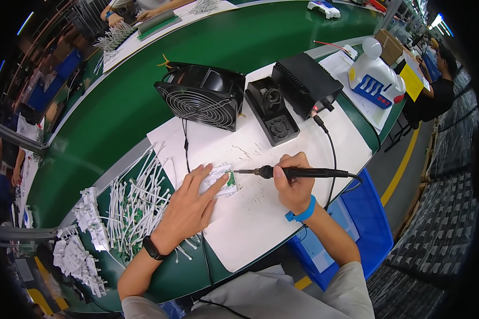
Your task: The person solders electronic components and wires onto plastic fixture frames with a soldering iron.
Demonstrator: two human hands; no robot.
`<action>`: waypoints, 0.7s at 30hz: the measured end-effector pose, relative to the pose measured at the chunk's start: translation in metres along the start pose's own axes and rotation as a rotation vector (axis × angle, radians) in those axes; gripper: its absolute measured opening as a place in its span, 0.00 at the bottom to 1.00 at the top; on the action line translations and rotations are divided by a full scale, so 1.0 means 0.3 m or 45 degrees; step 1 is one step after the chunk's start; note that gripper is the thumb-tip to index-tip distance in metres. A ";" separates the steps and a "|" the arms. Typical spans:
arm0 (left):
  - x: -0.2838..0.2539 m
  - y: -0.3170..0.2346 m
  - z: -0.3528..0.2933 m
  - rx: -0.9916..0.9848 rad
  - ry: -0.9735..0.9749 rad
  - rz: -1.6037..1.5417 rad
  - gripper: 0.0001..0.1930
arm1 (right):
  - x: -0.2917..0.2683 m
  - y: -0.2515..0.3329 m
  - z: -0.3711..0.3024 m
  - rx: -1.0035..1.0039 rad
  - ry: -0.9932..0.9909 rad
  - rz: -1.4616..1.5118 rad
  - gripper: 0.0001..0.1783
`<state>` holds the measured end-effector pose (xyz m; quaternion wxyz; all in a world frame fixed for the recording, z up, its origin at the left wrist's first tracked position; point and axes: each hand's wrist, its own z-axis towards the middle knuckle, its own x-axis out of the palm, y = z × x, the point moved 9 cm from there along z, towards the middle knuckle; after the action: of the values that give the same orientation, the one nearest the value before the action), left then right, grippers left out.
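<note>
In my right hand [294, 183], a black soldering iron [314, 173] lies nearly level, its cable trailing off to the right. The metal tip points left and reaches the edge of a small green circuit board [231, 181], though contact is too fine to tell. That board sits in a white plastic housing [213, 176] on a white sheet [266, 212]. My left hand [189, 204] lies over the housing with outstretched fingers, the index fingertip pressing at the board. A blue band circles my right wrist and a black one my left.
Left lies a pile of white cables with green boards [135, 204], beside stacked white plastic parts [80, 263]. Beyond the sheet stand a black fan [202, 95], an iron stand [271, 111] and a black soldering station [308, 82]. A blue bin [375, 212] is at right. Other people work farther off.
</note>
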<state>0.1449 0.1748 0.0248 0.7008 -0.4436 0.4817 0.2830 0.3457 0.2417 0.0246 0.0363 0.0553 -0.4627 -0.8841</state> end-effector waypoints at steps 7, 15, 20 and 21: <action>0.000 0.005 -0.004 -0.037 -0.017 -0.022 0.31 | 0.027 -0.017 -0.002 0.135 0.080 -0.006 0.10; 0.007 0.005 -0.004 -0.036 -0.009 0.005 0.31 | 0.007 -0.033 -0.005 0.103 0.002 0.031 0.10; 0.003 0.003 -0.003 -0.028 -0.013 0.024 0.31 | 0.011 -0.036 -0.006 0.123 0.025 0.009 0.10; 0.000 -0.002 -0.002 -0.023 -0.023 0.041 0.31 | 0.000 -0.034 -0.007 0.105 -0.017 -0.004 0.10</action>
<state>0.1450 0.1740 0.0248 0.6963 -0.4397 0.4798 0.3027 0.3460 0.2458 0.0150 0.0296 0.0514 -0.4988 -0.8647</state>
